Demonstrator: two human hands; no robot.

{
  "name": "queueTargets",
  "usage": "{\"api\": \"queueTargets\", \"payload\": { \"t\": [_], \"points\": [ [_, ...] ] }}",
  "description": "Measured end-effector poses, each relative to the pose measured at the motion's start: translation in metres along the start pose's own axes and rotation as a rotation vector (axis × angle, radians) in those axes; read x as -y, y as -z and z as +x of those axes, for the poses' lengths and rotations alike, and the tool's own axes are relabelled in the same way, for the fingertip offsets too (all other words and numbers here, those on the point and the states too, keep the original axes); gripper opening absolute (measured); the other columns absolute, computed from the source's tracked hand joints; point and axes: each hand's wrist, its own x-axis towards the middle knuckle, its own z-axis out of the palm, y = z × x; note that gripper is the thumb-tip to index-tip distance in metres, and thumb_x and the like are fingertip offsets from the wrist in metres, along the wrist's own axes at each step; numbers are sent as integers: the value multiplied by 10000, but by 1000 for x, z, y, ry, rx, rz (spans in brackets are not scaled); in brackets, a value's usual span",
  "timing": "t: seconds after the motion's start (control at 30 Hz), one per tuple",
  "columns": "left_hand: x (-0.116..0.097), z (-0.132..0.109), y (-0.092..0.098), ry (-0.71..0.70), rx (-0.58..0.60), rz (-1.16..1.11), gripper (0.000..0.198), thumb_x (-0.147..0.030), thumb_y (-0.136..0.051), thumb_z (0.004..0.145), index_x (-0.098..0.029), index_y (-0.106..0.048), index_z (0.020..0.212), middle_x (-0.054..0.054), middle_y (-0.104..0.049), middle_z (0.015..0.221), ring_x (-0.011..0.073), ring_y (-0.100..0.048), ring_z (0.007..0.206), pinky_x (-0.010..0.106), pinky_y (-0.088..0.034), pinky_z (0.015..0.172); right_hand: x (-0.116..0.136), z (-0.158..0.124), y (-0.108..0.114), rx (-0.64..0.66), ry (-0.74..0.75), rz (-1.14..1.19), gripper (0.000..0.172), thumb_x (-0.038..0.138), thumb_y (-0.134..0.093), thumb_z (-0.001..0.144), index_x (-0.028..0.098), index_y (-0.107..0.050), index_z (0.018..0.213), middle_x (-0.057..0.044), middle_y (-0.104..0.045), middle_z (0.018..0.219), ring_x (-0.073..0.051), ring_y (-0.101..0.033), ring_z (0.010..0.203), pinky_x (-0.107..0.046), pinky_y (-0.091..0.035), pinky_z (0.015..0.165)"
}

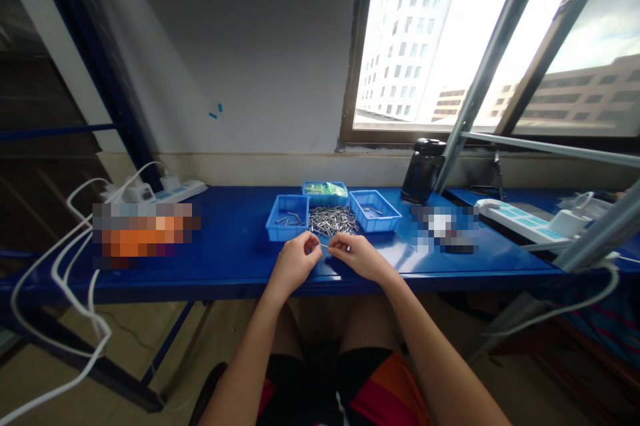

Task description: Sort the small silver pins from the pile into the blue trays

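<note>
My left hand [296, 261] and my right hand [361, 255] meet near the front edge of the table, both with fingers pinched. A thin metal pin [325, 246] spans the small gap between their fingertips; its ends are hidden by the fingers. Just beyond them lies a heap of small shiny metal pins [333, 219], too fine to tell in detail. To the left of the heap stands a blue bin [287, 234] with a few metal pieces in it. A second blue bin [377, 224], on the right, also holds a few.
Behind the heap, another blue bin [325, 199] contains green-and-clear plastic packets [325, 190]. A black bottle [423, 171] stands by the window on the blue table [230, 239]. Power strips [520, 221] and white cables [63, 273] lie at the sides. Blurred items flank the work area.
</note>
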Motion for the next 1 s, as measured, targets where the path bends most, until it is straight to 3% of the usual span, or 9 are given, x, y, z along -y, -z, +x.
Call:
{"api": "queueTargets", "payload": {
  "t": [0.2, 0.4, 0.53, 0.8, 1.0],
  "points": [
    [-5, -3, 6, -117, 64, -134, 243, -313, -501, 786, -162, -654, 898, 27, -653, 765, 151, -580, 706, 244, -447, 670, -1, 0, 0, 28, 27, -40, 148, 277, -519, 823, 168, -617, 802, 1, -604, 693, -118, -530, 639, -219, -395, 604],
    [-12, -7, 7, -118, 151, -137, 370, -352, -545, 760, -183, -645, 1074, 26, -667, 799, 134, -558, 658, 235, -454, 625, -1, 1, 0, 6, 26, -21, 161, 275, -502, 826, 162, -586, 747, 14, -560, 626, -112, -491, 602, -206, -375, 555],
    [-14, -8, 8, -119, 171, -134, 384, -345, -549, 756, -183, -634, 1094, 20, -655, 770, 126, -552, 642, 229, -453, 621, 1, 0, 0, -6, 22, 0, 166, 289, -501, 824, 161, -577, 749, 18, -546, 619, -108, -474, 591, -203, -370, 545],
    [-13, -6, 5, -108, 73, -82, 213, -331, -512, 783, -181, -637, 871, 8, -646, 746, 135, -575, 677, 224, -434, 634, -2, -1, 0, 2, -10, 30, 144, 284, -531, 798, 160, -604, 798, 8, -593, 662, -107, -508, 592, -218, -397, 582],
    [-6, -4, 1, -75, 29, 48, 240, -344, -464, 816, -196, -645, 868, 23, -663, 769, 159, -595, 702, 243, -428, 656, -3, -1, 2, -108, -4, 88, 213, 371, -556, 795, 162, -588, 769, 15, -559, 642, -107, -481, 601, -217, -384, 574]
  ]
}}
